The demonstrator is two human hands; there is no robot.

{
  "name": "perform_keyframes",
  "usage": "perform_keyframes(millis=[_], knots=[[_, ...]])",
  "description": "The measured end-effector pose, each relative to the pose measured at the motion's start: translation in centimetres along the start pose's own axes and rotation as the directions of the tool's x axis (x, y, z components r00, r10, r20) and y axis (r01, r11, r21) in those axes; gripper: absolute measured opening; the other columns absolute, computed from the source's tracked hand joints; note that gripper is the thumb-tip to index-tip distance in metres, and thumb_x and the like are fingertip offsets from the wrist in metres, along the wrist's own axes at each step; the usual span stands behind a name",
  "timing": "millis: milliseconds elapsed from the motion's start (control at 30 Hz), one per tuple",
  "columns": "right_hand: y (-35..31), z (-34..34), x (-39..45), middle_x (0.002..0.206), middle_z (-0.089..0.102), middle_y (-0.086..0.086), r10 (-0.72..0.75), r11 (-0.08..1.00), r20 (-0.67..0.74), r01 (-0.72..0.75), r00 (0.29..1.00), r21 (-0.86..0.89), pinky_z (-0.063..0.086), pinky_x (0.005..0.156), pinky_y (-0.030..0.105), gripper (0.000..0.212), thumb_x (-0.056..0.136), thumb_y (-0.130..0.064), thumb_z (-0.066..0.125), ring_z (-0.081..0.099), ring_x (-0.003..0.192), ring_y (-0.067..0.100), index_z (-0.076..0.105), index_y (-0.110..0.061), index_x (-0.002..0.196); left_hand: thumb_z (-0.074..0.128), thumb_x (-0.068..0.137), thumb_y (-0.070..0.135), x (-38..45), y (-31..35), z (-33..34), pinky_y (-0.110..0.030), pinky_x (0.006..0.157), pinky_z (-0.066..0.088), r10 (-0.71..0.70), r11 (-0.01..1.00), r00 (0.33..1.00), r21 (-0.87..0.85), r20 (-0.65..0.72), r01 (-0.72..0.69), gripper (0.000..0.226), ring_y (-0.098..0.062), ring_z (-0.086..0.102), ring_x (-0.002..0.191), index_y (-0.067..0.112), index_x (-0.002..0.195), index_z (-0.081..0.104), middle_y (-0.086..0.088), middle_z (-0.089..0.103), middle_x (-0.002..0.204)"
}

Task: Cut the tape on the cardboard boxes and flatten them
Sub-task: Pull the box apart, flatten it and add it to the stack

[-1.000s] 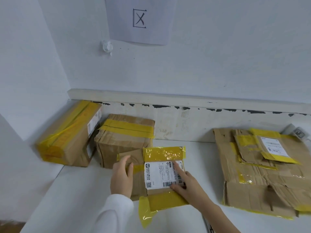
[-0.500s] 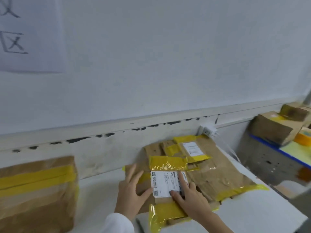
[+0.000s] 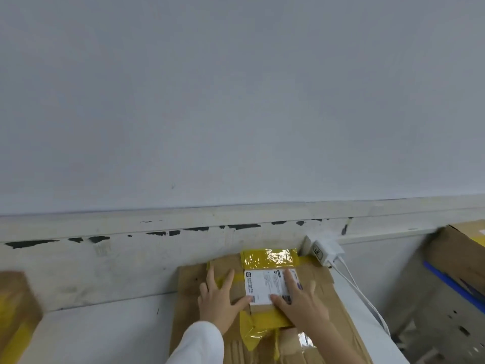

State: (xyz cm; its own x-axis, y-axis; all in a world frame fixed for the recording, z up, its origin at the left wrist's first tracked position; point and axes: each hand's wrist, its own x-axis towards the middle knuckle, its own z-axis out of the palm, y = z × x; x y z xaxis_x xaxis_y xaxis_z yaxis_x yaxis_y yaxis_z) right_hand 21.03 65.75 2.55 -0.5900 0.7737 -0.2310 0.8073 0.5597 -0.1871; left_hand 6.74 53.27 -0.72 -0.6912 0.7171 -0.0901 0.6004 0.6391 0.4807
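Observation:
A flattened cardboard box [image 3: 265, 290] with yellow tape and a white shipping label lies on top of a pile of flattened cardboard [image 3: 338, 319] against the wall. My left hand [image 3: 219, 300] presses flat on its left part, fingers spread. On its right part, over the label's edge, my right hand [image 3: 299, 303] presses flat too. Neither hand grips anything. A taped, unflattened box [image 3: 15, 306] shows blurred at the left edge.
The pile lies on a white table [image 3: 105, 334] under a white wall with a chipped ledge. A white charger [image 3: 324, 252] with cables sits by the wall right of the pile. A large cardboard box [image 3: 462, 256] stands at the far right.
Both hands have carried the flattened labelled box to the right and laid it on the pile of flattened cardboard. The view has swung right, leaving the taped boxes behind.

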Motion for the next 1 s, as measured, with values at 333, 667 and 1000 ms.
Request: perform_keyframes(millis=[333, 667, 1000], knots=[[-1.0, 3.0, 4.0, 0.157, -0.018, 0.001, -0.283, 0.944, 0.045, 0.286, 0.958, -0.163, 0.016, 0.112, 0.051, 0.063, 0.094, -0.057, 0.025, -0.001, 0.145, 0.029, -0.003, -0.04, 0.149, 0.016, 0.097, 0.056, 1.9, -1.9, 3.5, -0.04, 0.116, -0.001, 0.132, 0.94, 0.991, 0.322, -0.033, -0.114, 0.06, -0.023, -0.012, 0.144, 0.036, 0.149, -0.007, 0.002, -0.016, 0.157], [-1.8, 4.2, 4.0, 0.139, 0.049, 0.01, -0.33, 0.906, -0.012, 0.313, 0.944, -0.286, 0.046, 0.094, 0.051, 0.068, 0.084, -0.061, 0.024, 0.051, 0.125, 0.033, 0.058, -0.023, 0.129, 0.005, 0.099, 0.042, 1.1, -1.2, 3.5, -0.029, 0.104, 0.022, 0.245, 0.923, 0.966, 0.324, -0.081, -0.207, 0.072, -0.022, 0.06, 0.114, 0.014, 0.114, 0.069, -0.007, 0.062, 0.126], [-1.2, 5.4, 5.2, 0.157, -0.019, -0.002, -0.332, 0.899, 0.079, 0.34, 0.94, -0.276, -0.003, 0.117, 0.044, 0.072, 0.09, -0.068, 0.009, -0.016, 0.145, 0.018, -0.008, -0.032, 0.15, 0.048, 0.086, 0.055, 1.3, -1.1, 2.9, -0.032, 0.111, 0.03, 0.218, 0.912, 0.974, 0.367, -0.053, -0.184, 0.062, -0.015, 0.036, 0.136, 0.02, 0.137, 0.05, -0.001, 0.034, 0.149]])
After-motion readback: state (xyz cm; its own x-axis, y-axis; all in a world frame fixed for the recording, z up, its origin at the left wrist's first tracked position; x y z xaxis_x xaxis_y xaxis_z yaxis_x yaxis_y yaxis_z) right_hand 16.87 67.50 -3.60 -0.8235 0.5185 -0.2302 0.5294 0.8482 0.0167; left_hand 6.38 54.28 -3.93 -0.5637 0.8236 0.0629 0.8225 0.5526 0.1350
